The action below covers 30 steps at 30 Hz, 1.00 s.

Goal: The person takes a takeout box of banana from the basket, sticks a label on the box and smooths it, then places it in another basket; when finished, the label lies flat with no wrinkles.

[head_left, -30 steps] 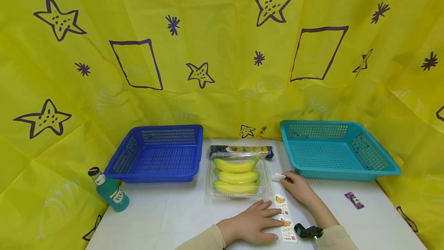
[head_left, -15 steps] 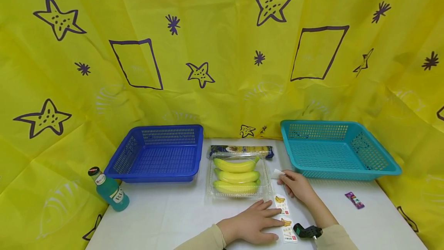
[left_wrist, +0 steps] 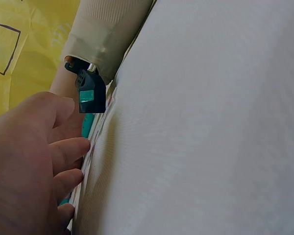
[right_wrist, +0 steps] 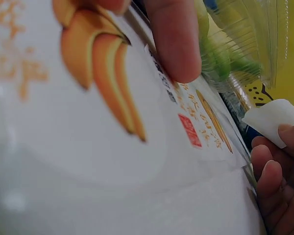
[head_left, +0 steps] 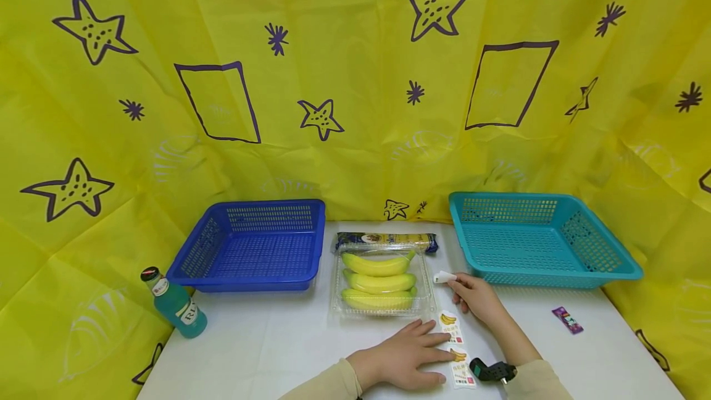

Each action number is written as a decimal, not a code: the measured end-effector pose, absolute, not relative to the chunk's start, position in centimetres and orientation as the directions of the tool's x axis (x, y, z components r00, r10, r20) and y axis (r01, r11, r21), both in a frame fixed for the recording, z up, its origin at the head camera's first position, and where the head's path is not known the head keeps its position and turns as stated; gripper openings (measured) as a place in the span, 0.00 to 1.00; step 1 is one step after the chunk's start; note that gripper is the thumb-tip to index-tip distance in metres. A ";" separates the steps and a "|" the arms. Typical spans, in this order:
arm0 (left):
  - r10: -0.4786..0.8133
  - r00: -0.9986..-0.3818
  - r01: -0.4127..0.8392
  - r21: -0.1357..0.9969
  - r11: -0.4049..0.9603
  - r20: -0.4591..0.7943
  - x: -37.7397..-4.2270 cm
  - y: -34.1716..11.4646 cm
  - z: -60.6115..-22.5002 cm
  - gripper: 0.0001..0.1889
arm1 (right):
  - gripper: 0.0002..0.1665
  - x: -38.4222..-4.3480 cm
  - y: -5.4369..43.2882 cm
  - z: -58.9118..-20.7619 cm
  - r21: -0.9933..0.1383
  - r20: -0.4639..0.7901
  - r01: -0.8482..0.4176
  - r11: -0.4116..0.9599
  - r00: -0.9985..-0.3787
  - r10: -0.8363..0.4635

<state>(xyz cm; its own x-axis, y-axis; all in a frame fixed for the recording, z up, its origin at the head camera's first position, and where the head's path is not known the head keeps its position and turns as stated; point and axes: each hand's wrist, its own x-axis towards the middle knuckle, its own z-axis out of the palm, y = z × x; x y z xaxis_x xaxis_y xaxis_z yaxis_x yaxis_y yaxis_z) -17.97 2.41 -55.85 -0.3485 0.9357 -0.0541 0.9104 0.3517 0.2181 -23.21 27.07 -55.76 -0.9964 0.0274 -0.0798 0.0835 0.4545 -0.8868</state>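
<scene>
My left hand (head_left: pixel 408 357) lies palm down with its fingers spread, the fingertips resting on a strip of banana stickers (head_left: pixel 463 374). Each sticker shows yellow bananas above small printed characters. Farther up, my right hand (head_left: pixel 474 297) pinches a small white sticker (right_wrist: pixel 272 120) between thumb and fingers, curled and lifted off the table. Most of that sticker's printed face is turned from view. Just left of it sits a clear plastic box (head_left: pixel 337 307) with three bananas (head_left: pixel 380 283) inside.
A blue basket (head_left: pixel 244 283) stands at the back left, a teal basket (head_left: pixel 555 279) at the back right. Behind the box lies a dark and yellow packet (head_left: pixel 386 240). A green bottle (head_left: pixel 180 310) stands far left; a small purple packet (head_left: pixel 568 320) lies right.
The white sticker in my right hand has risen slightly and curled over, and its lower right fingers have shifted. My left hand stays in place on the strip.
</scene>
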 end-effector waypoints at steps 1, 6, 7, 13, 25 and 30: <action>0.936 -0.348 0.910 0.221 0.351 -0.052 -18.0 2.4 -55.8 0.26 | 0.16 -23.2 27.1 -55.8 -0.888 -0.080 0.085 0.452 -0.996 0.029; 0.938 -0.343 0.895 0.288 0.342 -0.049 -18.1 2.2 -55.7 0.26 | 0.21 -23.1 27.1 -55.7 -0.890 -0.098 0.096 0.446 -0.995 0.020; 0.939 -0.341 0.888 0.311 0.339 -0.051 -18.1 2.1 -55.6 0.25 | 0.22 -23.1 27.1 -55.7 -0.890 -0.102 0.098 0.445 -0.995 0.016; 0.943 -0.328 0.834 0.452 0.317 -0.056 -18.0 1.3 -53.9 0.25 | 0.28 -22.9 27.2 -55.6 -0.893 -0.082 0.066 0.445 -0.996 -0.017; 0.839 -0.504 0.709 0.652 0.268 0.203 -19.5 -3.7 -46.7 0.21 | 0.32 -22.7 27.1 -55.1 -0.902 -0.107 0.097 0.420 -0.994 0.000; 0.689 -0.683 0.603 0.719 0.346 0.241 -21.2 -6.0 -46.2 0.20 | 0.30 -22.7 27.1 -55.3 -0.901 -0.117 0.111 0.419 -0.993 0.012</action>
